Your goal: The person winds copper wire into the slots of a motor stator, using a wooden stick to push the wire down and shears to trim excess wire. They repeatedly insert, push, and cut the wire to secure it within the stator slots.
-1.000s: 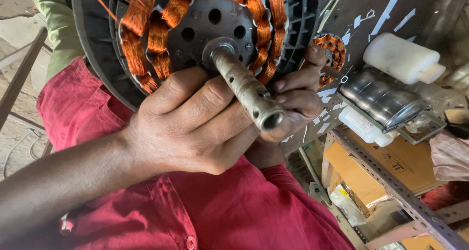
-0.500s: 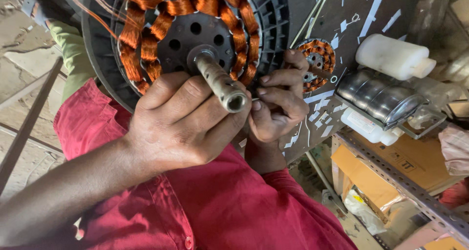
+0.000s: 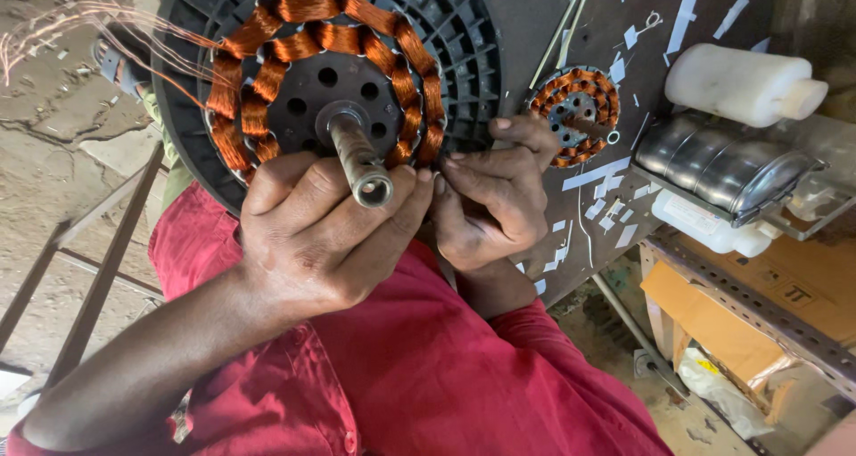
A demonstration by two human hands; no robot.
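Head camera looks down on a dusty concrete floor [image 3: 53,171] and a dark work board [image 3: 535,37] littered with white paper strips. A large black round stator wound with copper wire coils [image 3: 312,37] rests against the person's lap in red cloth, its steel shaft [image 3: 357,157] pointing up. Left hand [image 3: 321,233] wraps the stator's lower edge, fingers closed on it. Right hand [image 3: 495,197] pinches at the coil edge; what it pinches cannot be told. A smaller copper-wound stator [image 3: 575,117] lies beside. Compared with earlier, the stator sits lower and fuller in view.
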